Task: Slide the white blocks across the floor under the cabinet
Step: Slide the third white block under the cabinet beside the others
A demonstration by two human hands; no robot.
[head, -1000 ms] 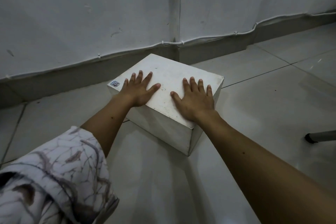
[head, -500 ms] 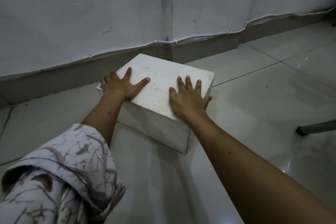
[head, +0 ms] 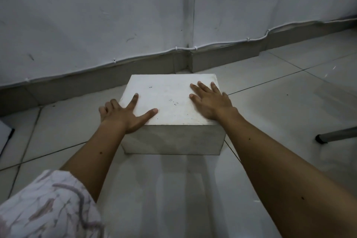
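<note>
A: Where is the white block (head: 172,102) being kept?

B: It is being rested on the tiled floor (head: 270,114), near the skirting (head: 96,81) at the foot of the white wall (head: 96,15). No cabinet is being shown in this view.

A: How is it being held?

B: The left hand (head: 123,115) is being laid over the block's left edge, thumb and forefinger flat on top, the other fingers (head: 108,106) curled down the side. The right hand (head: 208,100) is being pressed flat on top near the right edge, fingers straight, nothing being gripped.

A: What could be going wrong?

B: With only top pressure on the right, the palm is likely being allowed to slip on the smooth face, and the block is likely being skewed rather than slid straight. The far corner could be driven into the skirting, and the white cable (head: 222,44) clipped along it could be caught. A tile joint could be snagging the lower edge.

A: Is any writing being made out?

B: A small handwritten mark on top, seemingly "11-2", seen upside down
</note>
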